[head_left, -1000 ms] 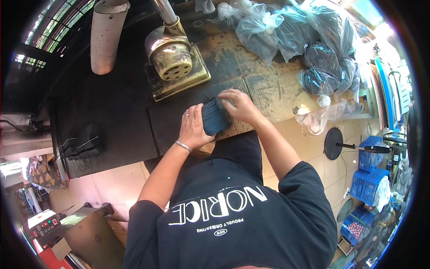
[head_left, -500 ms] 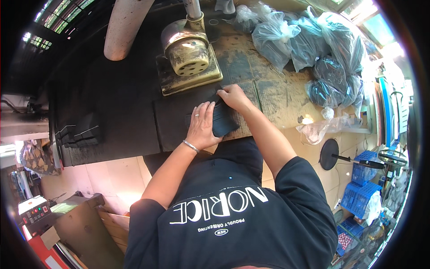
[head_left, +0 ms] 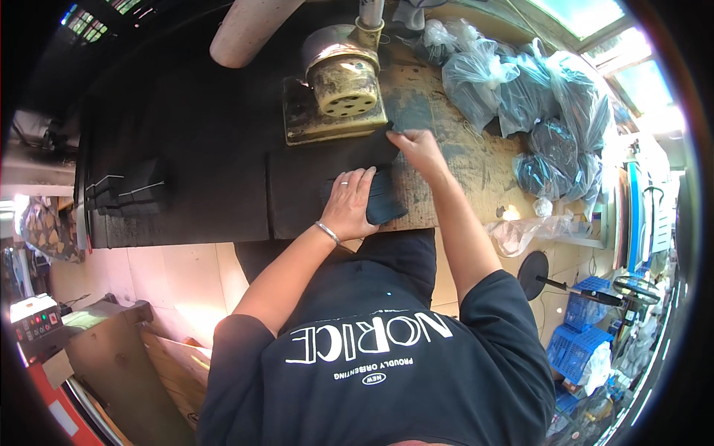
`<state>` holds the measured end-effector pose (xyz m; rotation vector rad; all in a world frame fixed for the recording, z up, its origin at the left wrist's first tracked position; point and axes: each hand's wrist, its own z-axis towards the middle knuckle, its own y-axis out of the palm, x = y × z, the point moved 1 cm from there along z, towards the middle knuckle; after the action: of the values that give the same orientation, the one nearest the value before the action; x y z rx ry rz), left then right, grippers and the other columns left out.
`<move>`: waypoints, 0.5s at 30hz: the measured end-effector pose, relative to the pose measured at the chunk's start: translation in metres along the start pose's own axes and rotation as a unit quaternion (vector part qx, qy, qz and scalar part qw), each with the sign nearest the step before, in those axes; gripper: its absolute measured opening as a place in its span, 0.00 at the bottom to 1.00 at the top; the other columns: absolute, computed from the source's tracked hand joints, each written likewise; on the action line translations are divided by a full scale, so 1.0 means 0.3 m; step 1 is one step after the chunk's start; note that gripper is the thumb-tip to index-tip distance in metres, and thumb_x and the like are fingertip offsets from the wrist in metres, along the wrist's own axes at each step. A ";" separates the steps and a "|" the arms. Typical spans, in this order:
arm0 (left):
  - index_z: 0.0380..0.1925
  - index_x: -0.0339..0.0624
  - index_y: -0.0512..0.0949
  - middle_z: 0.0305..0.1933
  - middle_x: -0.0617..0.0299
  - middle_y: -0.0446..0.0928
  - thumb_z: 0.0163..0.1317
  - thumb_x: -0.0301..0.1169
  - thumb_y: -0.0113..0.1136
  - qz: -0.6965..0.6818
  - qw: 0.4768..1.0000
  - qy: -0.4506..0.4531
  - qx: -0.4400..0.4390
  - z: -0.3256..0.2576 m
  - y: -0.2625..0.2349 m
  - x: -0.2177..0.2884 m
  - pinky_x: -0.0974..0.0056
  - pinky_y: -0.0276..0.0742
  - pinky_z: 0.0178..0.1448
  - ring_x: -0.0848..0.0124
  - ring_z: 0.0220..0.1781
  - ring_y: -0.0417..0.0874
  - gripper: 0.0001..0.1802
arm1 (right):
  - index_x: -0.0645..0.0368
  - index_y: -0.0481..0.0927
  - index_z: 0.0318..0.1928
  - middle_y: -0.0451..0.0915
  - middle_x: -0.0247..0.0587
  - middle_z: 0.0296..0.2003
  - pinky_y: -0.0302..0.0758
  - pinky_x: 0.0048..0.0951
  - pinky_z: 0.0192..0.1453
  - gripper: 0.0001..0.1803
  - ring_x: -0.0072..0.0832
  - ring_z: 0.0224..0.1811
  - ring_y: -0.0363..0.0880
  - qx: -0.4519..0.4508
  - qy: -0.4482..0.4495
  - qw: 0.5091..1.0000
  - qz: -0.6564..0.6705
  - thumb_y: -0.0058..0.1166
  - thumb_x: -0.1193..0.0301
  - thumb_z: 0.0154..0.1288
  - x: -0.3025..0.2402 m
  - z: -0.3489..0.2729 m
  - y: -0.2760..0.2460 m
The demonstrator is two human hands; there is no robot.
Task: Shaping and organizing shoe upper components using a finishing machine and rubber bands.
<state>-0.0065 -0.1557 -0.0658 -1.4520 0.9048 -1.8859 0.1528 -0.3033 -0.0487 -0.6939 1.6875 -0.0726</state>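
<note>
Far left, a control box (head_left: 39,325) with small coloured lights stands below the level of the table (head_left: 201,167). On the table's left part, dark blocks (head_left: 137,186) lie grouped, with 2 pale lines along their upper edges. A pale tube (head_left: 253,33) hangs over the far side; right of it stands a yellowish machine (head_left: 346,78), its rounded body pierced with holes.

Near the front edge, the left hand (head_left: 352,207), wearing 1 ring, has its grip clamped on the left side of a dark stack (head_left: 385,199), fingers above and thumb at the near side. The stack, the material being handled, rests on the table in front of the machine. Beyond it extends a thin dark piece (head_left: 378,151), whose far right corner is pinched in the grip of the right hand (head_left: 422,154), thumb and fingertips together.

Change: the right hand, 1 second ago over the stack, is now beyond it, near the machine's base. By inference, 1 piece is being parted from the rest, while the left hand steadies the remainder; whether the piece is fully free cannot be told, dark lying against dark.

Far right, tied plastic bags (head_left: 524,85) lie on the table; lower down are blue crates (head_left: 576,349).
</note>
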 end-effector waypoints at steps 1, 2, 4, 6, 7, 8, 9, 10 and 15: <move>0.67 0.36 0.57 0.63 0.45 0.63 0.35 0.39 0.77 -0.005 1.000 0.000 -0.005 0.000 -0.005 0.001 0.47 0.57 0.74 0.48 0.66 0.65 0.58 | 0.64 0.87 0.33 0.80 0.46 0.21 0.74 0.37 0.34 0.18 0.29 0.25 0.79 0.011 -0.067 0.989 -0.130 0.62 0.59 0.60 -0.027 0.015 -0.027; 0.67 0.36 0.57 0.63 0.45 0.63 0.35 0.39 0.77 -0.006 1.000 -0.003 0.000 0.000 -0.009 0.000 0.47 0.57 0.74 0.48 0.66 0.65 0.58 | 0.64 0.87 0.33 0.80 0.46 0.21 0.74 0.37 0.34 0.18 0.29 0.25 0.79 0.008 -0.071 0.989 -0.134 0.62 0.59 0.60 -0.071 0.017 -0.032; 0.66 0.35 0.57 0.63 0.44 0.63 0.35 0.40 0.77 -0.020 0.999 -0.019 -0.016 -0.001 -0.016 0.000 0.47 0.58 0.73 0.47 0.66 0.65 0.57 | 0.59 0.87 0.29 0.82 0.49 0.23 0.77 0.39 0.36 0.14 0.37 0.28 0.84 0.045 -0.262 0.897 -0.353 0.61 0.60 0.58 -0.151 0.024 -0.004; 0.66 0.35 0.57 0.63 0.44 0.63 0.35 0.40 0.77 -0.012 1.000 -0.020 -0.018 0.001 -0.009 -0.001 0.48 0.58 0.73 0.47 0.66 0.65 0.57 | 0.54 0.86 0.25 0.85 0.45 0.28 0.79 0.39 0.41 0.13 0.42 0.33 0.85 -0.023 -0.290 0.782 -0.551 0.58 0.59 0.57 -0.204 0.027 0.070; 0.66 0.35 0.57 0.63 0.44 0.64 0.35 0.40 0.77 -0.004 1.000 -0.022 -0.022 0.000 -0.005 -0.004 0.48 0.59 0.73 0.46 0.66 0.65 0.57 | 0.55 0.86 0.26 0.85 0.45 0.29 0.80 0.40 0.42 0.14 0.43 0.34 0.85 -0.094 -0.284 0.767 -0.568 0.58 0.58 0.57 -0.218 0.028 0.130; 0.66 0.35 0.57 0.63 0.44 0.64 0.35 0.40 0.77 -0.003 0.999 -0.027 -0.017 0.001 -0.009 -0.003 0.48 0.59 0.73 0.46 0.66 0.65 0.57 | 0.57 0.86 0.27 0.86 0.45 0.31 0.80 0.41 0.44 0.16 0.45 0.35 0.85 -0.163 -0.277 0.747 -0.582 0.58 0.56 0.57 -0.217 0.032 0.179; 0.66 0.35 0.57 0.63 0.44 0.63 0.35 0.40 0.77 -0.005 0.998 -0.042 -0.045 0.005 -0.010 0.002 0.48 0.59 0.73 0.46 0.66 0.65 0.57 | 0.57 0.86 0.27 0.86 0.45 0.31 0.80 0.41 0.44 0.16 0.45 0.35 0.85 -0.165 -0.282 0.744 -0.584 0.58 0.56 0.57 -0.190 0.044 0.204; 0.66 0.35 0.56 0.63 0.44 0.63 0.35 0.40 0.77 -0.006 0.996 -0.057 -0.073 0.010 -0.010 0.007 0.48 0.59 0.73 0.46 0.67 0.65 0.57 | 0.58 0.87 0.29 0.86 0.47 0.31 0.79 0.42 0.45 0.18 0.46 0.36 0.85 -0.216 -0.272 0.762 -0.547 0.58 0.56 0.58 -0.153 0.060 0.233; 0.68 0.35 0.54 0.66 0.45 0.60 0.35 0.40 0.78 -0.024 0.999 -0.026 -0.006 -0.003 -0.027 0.009 0.47 0.55 0.75 0.48 0.71 0.59 0.60 | 0.63 0.86 0.35 0.84 0.56 0.35 0.77 0.44 0.47 0.24 0.51 0.40 0.83 -0.331 -0.177 0.845 -0.381 0.54 0.51 0.64 -0.142 0.088 0.209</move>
<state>-0.0085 -0.1528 -0.0581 -1.5360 0.8652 -1.8718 0.1549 -0.2232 -0.0441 -1.7644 0.9670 0.0841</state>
